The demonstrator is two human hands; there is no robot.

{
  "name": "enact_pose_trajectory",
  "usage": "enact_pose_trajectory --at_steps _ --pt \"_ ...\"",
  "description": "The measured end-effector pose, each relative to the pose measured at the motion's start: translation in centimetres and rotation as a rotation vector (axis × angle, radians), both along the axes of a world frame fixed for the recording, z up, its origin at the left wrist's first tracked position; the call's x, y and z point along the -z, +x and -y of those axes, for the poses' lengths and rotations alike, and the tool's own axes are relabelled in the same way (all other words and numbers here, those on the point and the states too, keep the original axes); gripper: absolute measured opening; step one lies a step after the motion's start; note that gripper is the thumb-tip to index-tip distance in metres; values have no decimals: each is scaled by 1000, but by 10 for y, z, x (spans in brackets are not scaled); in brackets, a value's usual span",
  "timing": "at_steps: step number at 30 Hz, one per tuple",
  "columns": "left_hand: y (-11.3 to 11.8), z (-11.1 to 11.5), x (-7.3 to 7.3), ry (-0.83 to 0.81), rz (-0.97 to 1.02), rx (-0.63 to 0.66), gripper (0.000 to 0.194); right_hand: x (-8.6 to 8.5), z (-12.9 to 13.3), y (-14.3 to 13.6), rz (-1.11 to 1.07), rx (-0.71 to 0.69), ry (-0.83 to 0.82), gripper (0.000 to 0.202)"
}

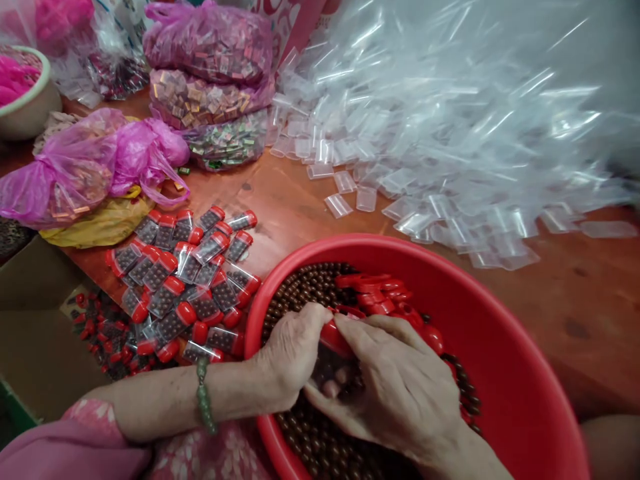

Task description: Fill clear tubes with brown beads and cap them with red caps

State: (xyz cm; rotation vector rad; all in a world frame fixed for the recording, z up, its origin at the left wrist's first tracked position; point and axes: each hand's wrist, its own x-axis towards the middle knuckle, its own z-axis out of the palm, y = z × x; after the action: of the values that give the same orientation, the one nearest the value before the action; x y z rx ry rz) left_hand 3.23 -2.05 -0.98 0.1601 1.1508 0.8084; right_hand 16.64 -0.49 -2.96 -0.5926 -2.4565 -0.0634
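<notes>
Case (331,349), clear with a red cap at its far end, sits clamped between the fingers of the left hand (290,357) and right hand (405,383), above brown beads (320,437) in the red basin (515,387).

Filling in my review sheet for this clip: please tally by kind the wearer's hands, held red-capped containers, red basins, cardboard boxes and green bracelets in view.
Hands: 2 (left hand, right hand)
Held red-capped container: 1
Red basin: 1
Cardboard box: 1
Green bracelet: 1
Total: 6
</notes>
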Motion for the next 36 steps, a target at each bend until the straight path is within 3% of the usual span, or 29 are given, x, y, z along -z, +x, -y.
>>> enact_pose_trajectory --at_steps 4,8,9,11,13,16,19,22,24,27,29,31,32,36 --pt "0 0 5 19 -39 -58 32 1 -2 -4 5 18 -38 73" --pt "-3 4 12 158 -32 -146 25 -3 0 -8 27 69 -120 66" --pt "-8 5 11 202 -20 -131 27 -5 0 -8 47 69 -138 63" --pt "-25 8 4 335 -54 24 40 -13 0 -5 102 73 -149 61" --pt "-50 13 -6 577 -283 240 48 -21 -4 3 126 115 -141 63" --pt "-99 24 -15 786 -818 254 42 -33 -26 23 58 250 -162 50" --pt "-144 32 -6 846 -1288 389 29 -35 -74 37 48 362 -352 31" --pt "-168 31 11 930 -1747 269 27 -23 -137 35 264 562 -566 27" --pt "-167 20 17 994 -1881 214 28 -10 -179 27 343 599 -606 24" --pt "-145 -18 12 1132 -1801 283 23 14 -230 14 454 661 -656 27" --pt "-121 -61 5 1175 -1671 525 23 29 -254 9 489 697 -681 31" --pt "-97 -113 3 1100 -1574 825 28 41 -269 6 506 724 -711 34" --pt "-86 -141 4 1019 -1559 913 42 46 -274 6 508 736 -725 35" --pt "-53 -240 30 873 -1567 945 112 59 -279 8 470 758 -751 40"
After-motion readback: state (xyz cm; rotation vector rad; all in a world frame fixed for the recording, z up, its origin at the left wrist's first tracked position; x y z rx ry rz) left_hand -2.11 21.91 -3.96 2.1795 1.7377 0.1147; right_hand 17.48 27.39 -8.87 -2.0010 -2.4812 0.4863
